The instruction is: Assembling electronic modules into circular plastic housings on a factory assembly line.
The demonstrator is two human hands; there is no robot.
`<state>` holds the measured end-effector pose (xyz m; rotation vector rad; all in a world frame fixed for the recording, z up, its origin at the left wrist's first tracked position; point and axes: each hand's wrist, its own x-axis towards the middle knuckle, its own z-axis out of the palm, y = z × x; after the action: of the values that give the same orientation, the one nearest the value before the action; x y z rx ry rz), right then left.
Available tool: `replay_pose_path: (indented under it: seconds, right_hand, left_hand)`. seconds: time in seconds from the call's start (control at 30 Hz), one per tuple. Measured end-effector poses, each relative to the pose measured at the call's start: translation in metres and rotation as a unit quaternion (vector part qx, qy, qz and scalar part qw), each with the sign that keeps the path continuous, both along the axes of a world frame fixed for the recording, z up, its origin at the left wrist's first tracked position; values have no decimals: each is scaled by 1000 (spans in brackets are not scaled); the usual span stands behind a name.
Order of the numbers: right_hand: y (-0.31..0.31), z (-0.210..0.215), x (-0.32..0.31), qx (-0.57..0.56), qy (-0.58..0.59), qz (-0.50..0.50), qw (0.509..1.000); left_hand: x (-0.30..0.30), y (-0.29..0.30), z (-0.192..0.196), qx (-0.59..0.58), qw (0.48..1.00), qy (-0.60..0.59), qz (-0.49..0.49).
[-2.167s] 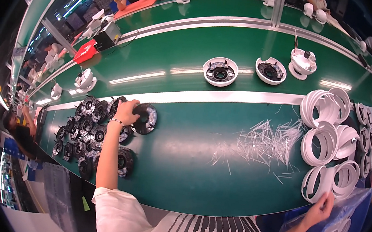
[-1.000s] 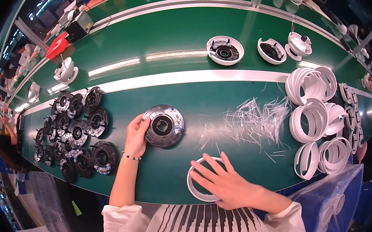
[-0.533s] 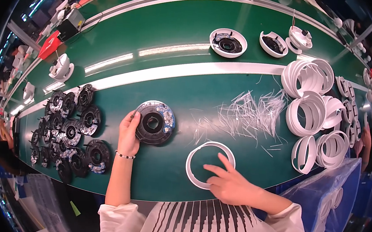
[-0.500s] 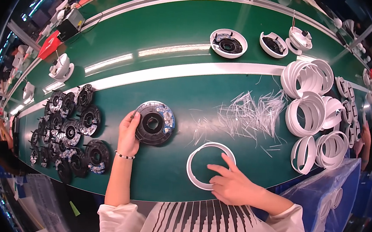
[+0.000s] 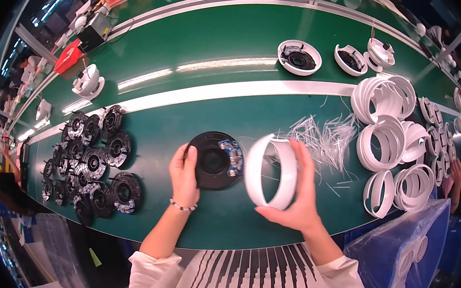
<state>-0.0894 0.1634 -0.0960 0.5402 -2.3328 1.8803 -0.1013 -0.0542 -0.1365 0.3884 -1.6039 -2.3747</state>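
Note:
My left hand (image 5: 185, 174) grips the left rim of a round black disc (image 5: 214, 178) with a hole in its centre and a blue circuit board (image 5: 231, 158) along its right side. Just to the right, my right hand (image 5: 301, 197) is closed around a white plastic ring (image 5: 255, 171), tilted up with its opening toward the disc. Thumb and fingers clasp the ring at its bottom and upper right. A narrow gap seems to lie between ring and disc.
Several similar black discs (image 5: 93, 163) cluster on the left. Thin white strips (image 5: 324, 141) lie scattered behind the ring. Stacked white rings (image 5: 381, 142) stand at right, beside a plastic-covered blue bin (image 5: 396, 257). White round housings (image 5: 299, 58) rest on the far green belt.
My right hand has picked the white ring up off the table and tilted it upright. My left hand has brought the black disc right, close to the ring.

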Motion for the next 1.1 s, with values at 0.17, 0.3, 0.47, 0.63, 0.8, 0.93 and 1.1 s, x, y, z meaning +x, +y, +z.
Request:
replay_pose_path:
  seconds: [0.17,0.3,0.47,0.63,0.8,0.93,1.1]
  right_hand:
    - [-37,7,6,109,74,-29,991]
    - [-30,0,1,70,58,0,996]
    - [-34,5,5,101,58,20,993]
    - [-29,13,9,69,68,42,994]
    - [-22,22,12,116,133,34,984]
    - [-21,22,8,152,136,53,978]
    - [-19,26,6,233,191,100,948]
  left_hand:
    - [20,39,0,53,994,-16,-95]
    - [15,27,24,344,889,-9,-303]
    - [15,25,16,391,867,-114,-286]
    - [14,27,16,424,849,-78,-306]
    - [20,39,21,454,834,-73,-304]
    - [22,43,29,373,880,-128,-265]
    - [25,42,26,386,872,-106,-281]
